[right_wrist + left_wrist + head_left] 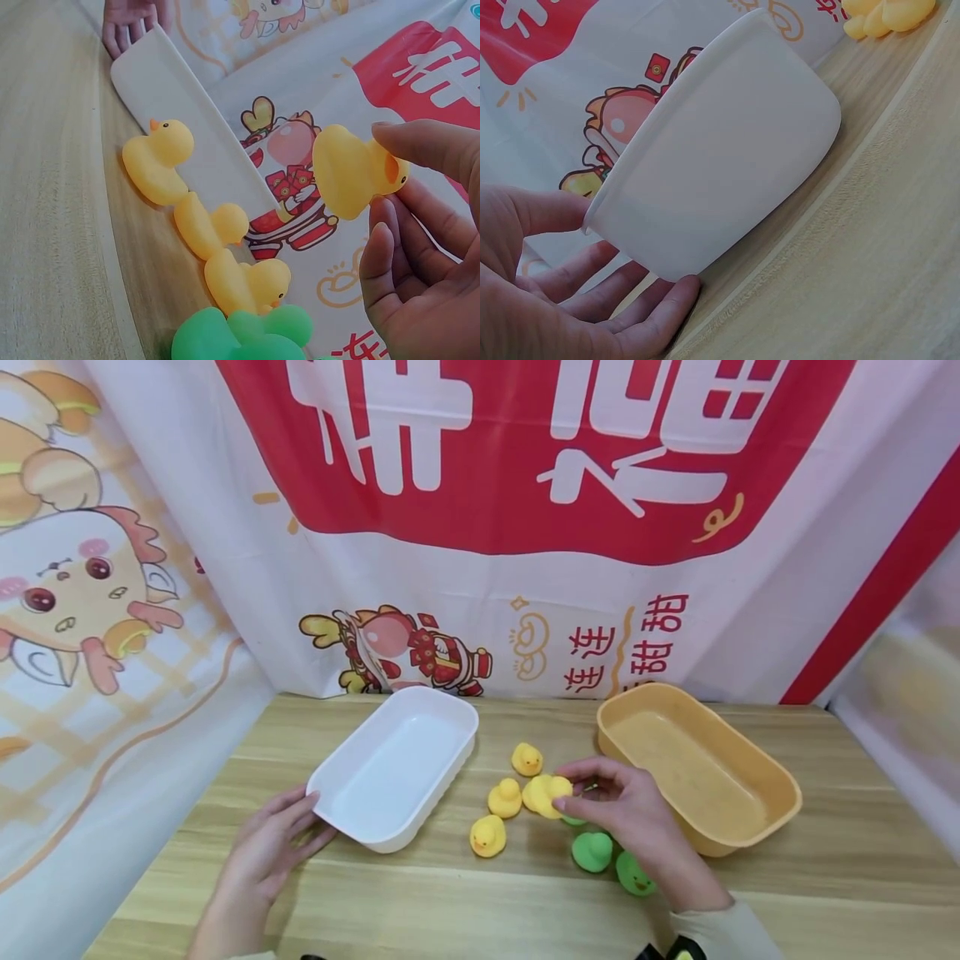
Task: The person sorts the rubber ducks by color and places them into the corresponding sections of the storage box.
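My right hand [622, 802] pinches a yellow rubber duck [349, 172] by the head between thumb and fingers, raised over the table. Three more yellow rubber ducks stand in a loose row to its left, the nearest being one yellow duck [487, 836]. My left hand [273, 843] holds the near left corner of a white plastic tub [360, 831], thumb at the rim and fingers low against the wall. The tub's inside shows no contents. Beneath and beside my right hand sit several green rubber ducks [592, 852], partly hidden by it.
An orange-tan plastic tub [783, 802] stands on the right of the wooden table [420, 902]. A printed cloth [487, 585] hangs along the table's back edge, with more cloth at both sides.
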`<control>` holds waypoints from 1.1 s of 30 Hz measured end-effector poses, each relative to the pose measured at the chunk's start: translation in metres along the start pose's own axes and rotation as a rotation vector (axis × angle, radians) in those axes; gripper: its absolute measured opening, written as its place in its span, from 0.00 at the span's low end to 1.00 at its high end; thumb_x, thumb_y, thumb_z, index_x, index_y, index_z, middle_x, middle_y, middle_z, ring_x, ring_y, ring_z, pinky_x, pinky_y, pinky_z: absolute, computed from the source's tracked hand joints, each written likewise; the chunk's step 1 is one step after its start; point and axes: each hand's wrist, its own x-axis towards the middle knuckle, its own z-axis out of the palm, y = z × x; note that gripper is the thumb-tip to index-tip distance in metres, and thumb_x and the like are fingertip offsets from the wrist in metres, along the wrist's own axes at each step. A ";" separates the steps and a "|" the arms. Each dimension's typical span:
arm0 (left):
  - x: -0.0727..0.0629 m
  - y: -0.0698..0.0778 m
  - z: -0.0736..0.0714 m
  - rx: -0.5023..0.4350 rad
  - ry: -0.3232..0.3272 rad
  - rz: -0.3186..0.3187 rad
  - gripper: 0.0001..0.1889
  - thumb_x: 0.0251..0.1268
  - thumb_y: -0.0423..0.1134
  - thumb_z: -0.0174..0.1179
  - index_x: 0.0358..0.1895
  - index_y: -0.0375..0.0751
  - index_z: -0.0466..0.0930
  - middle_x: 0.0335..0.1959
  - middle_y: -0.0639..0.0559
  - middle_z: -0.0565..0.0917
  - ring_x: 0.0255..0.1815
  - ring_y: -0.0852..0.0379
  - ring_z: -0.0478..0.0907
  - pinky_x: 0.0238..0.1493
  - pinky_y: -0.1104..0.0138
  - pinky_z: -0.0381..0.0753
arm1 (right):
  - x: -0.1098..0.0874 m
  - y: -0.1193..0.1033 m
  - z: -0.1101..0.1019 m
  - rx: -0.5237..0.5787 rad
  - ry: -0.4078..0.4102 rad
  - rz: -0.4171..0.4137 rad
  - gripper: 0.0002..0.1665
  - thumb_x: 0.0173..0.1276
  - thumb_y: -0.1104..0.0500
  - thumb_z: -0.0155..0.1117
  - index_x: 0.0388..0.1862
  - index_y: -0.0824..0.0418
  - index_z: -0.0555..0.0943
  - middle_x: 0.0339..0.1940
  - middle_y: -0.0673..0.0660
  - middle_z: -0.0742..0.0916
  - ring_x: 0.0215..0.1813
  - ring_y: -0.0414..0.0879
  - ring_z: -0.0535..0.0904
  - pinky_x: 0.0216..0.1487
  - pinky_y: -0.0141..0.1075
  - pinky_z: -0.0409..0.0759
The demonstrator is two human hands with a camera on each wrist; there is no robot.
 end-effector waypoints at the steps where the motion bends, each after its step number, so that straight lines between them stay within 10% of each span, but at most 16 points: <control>1: 0.000 0.000 -0.001 0.000 0.005 0.000 0.29 0.83 0.41 0.60 0.78 0.36 0.62 0.50 0.67 0.86 0.55 0.67 0.86 0.67 0.56 0.87 | 0.000 0.000 0.001 0.007 0.000 -0.001 0.25 0.60 0.60 0.85 0.56 0.63 0.88 0.47 0.55 0.90 0.46 0.45 0.84 0.47 0.31 0.88; 33: -0.002 -0.001 0.001 -0.022 0.013 -0.001 0.36 0.83 0.41 0.60 0.83 0.32 0.54 0.58 0.59 0.85 0.56 0.65 0.85 0.72 0.53 0.84 | 0.070 -0.046 0.139 -0.136 -0.255 -0.058 0.15 0.61 0.54 0.85 0.46 0.50 0.91 0.43 0.50 0.89 0.47 0.47 0.81 0.44 0.34 0.82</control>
